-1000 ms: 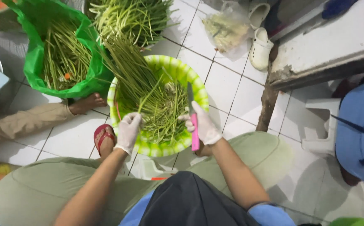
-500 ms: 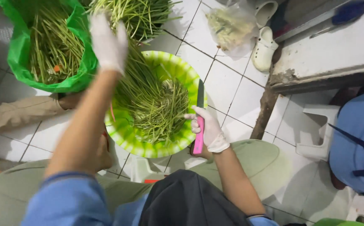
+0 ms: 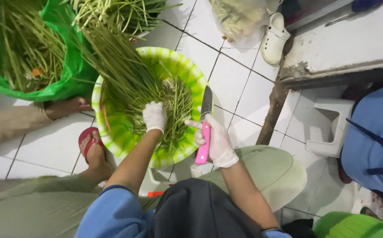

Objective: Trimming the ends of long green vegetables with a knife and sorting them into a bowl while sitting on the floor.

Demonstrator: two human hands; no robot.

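A round green-and-white striped basin (image 3: 112,136) on the tiled floor holds a heap of long green vegetable stems (image 3: 130,83). My left hand (image 3: 154,116), in a white glove, rests closed on the stems in the middle of the basin. My right hand (image 3: 215,141), also gloved, grips a pink-handled knife (image 3: 204,132) at the basin's right rim, blade pointing away from me. My knees in olive trousers frame the basin, and my foot in a red sandal (image 3: 92,147) sits at its left.
A green plastic bag (image 3: 68,75) of more stems lies at upper left, with another stem pile (image 3: 121,13) behind the basin. Another person's foot (image 3: 66,107) rests at left. A clear bag (image 3: 237,20), a white clog (image 3: 274,39), a concrete step (image 3: 345,48) and a person in blue (image 3: 374,136) are at right.
My left hand came down from the raised position near the green bag and now grips stems in the basin. The right hand and knife stayed at the basin's right rim.
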